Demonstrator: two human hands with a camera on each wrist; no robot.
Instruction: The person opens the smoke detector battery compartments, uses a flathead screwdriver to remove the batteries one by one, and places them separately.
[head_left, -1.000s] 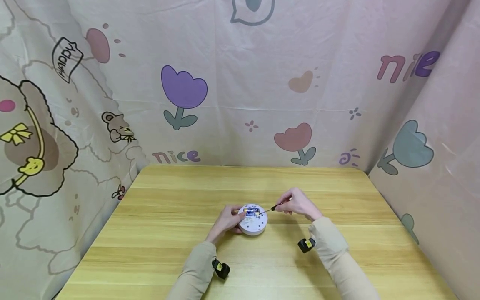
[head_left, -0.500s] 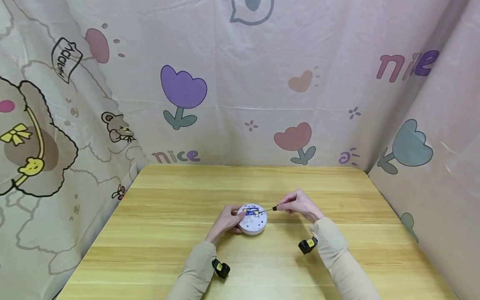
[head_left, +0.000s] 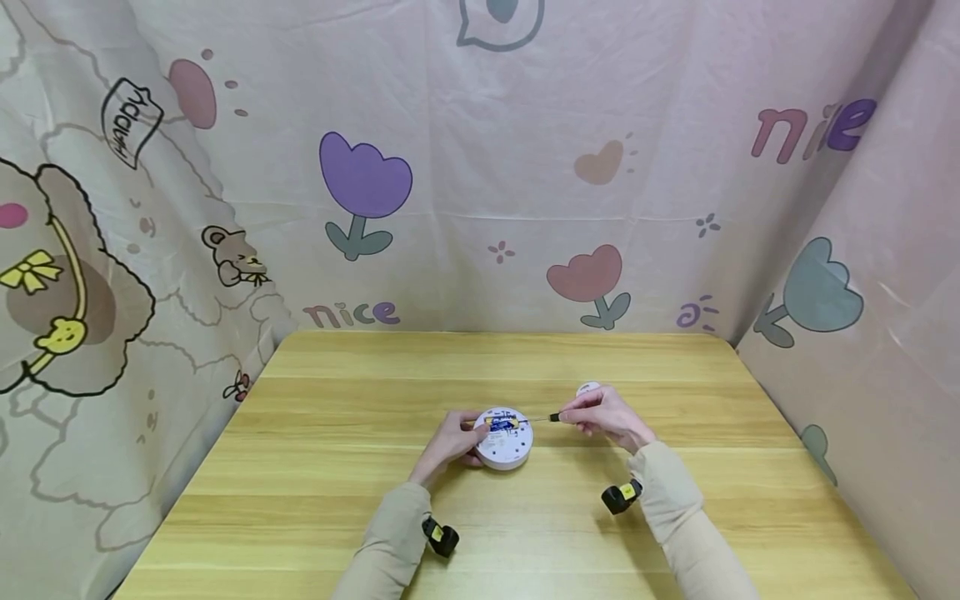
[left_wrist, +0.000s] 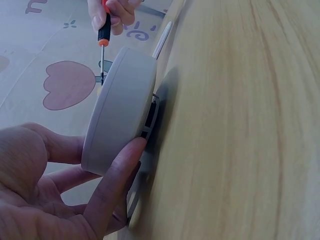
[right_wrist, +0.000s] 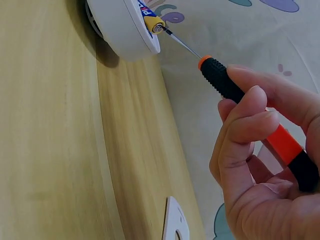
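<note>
A round white device (head_left: 501,454) is tilted up off the wooden table, its open face showing a blue-and-yellow battery (right_wrist: 151,20). My left hand (head_left: 453,440) grips its left rim, thumb on the face and fingers beneath; the left wrist view shows the white side wall (left_wrist: 117,110) between thumb and fingers. In my right hand (head_left: 609,415) is a screwdriver (right_wrist: 220,77) with a black-and-orange handle, pinched near its front. Its tip meets the battery's right end, which stands raised from the face in the right wrist view.
A flat white piece (right_wrist: 175,222) with a slot lies on the table behind my right hand. The light wooden table (head_left: 337,400) ends at a printed curtain (head_left: 465,167) at the back, with curtains on both sides too.
My right hand has drawn slightly right with the screwdriver, uncovering the white piece behind it. The battery's right end sits at a different angle. My left hand and the device have barely moved.
</note>
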